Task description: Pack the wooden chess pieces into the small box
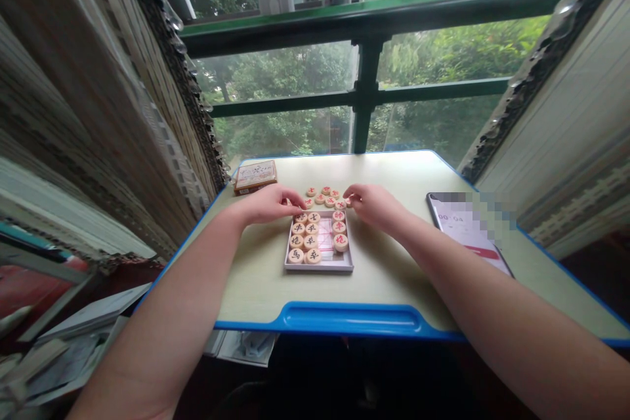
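A shallow white box [319, 268] holds round wooden Chinese chess pieces: two columns with black characters at left and a shorter column with red characters at right. My left hand [268, 202] reaches over the box's far left corner, its fingers curved and apart, the tips by the black-lettered piece [300, 217] there. To the right of the box, my right hand [369, 203] pinches a Chinese chess piece [348, 202] at the edge of a loose group. Those loose red-lettered pieces [319, 199] lie on the table just beyond the box.
A brown patterned box lid [256, 175] lies at the table's back left. At the right, a phone [467, 233] lies face up beneath my forearm's outer side. The pale table [251, 298] has a blue rim and a blue front tray groove [352, 318]. Curtains and a window surround it.
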`<action>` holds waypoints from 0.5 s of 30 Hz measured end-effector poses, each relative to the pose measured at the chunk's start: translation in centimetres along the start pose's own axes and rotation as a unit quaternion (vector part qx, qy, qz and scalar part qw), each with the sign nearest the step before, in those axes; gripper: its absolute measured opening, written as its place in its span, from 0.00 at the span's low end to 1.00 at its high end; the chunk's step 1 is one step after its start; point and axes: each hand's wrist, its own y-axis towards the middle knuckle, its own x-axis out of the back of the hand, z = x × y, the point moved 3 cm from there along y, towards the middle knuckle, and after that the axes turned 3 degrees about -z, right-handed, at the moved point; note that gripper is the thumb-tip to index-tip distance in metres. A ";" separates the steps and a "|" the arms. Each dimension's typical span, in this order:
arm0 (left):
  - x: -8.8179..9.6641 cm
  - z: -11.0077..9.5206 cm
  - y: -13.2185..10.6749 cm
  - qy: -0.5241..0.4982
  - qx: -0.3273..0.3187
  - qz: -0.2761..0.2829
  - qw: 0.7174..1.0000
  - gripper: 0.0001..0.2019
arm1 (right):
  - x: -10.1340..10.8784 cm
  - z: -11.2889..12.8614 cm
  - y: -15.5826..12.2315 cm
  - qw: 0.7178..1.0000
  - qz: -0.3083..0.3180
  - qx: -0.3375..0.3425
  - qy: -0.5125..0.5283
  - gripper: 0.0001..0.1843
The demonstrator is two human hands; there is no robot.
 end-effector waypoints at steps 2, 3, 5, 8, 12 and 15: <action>-0.1 0.1 0.1 0.003 0.005 -0.016 1.000 0.18 | 0.1 0.0 0.1 0.999 -0.013 0.037 -0.035 0.18; -0.1 0.2 0.2 0.010 0.008 -0.029 0.999 0.18 | 0.0 0.0 0.1 0.998 -0.002 0.049 -0.050 0.17; -0.3 0.2 0.4 0.026 0.014 -0.056 0.998 0.18 | -0.1 0.0 0.1 0.995 0.027 0.064 -0.077 0.16; -0.8 0.1 0.6 0.029 0.015 -0.059 0.998 0.18 | -0.1 -0.1 0.1 0.992 0.047 0.065 -0.100 0.15; -1.5 -0.1 0.7 0.012 0.015 -0.075 0.997 0.19 | 0.2 -0.5 0.2 0.990 0.051 0.045 -0.123 0.14; -1.9 -0.1 0.9 -0.014 0.016 -0.090 0.996 0.20 | 0.3 -0.8 0.2 0.990 0.044 0.039 -0.129 0.14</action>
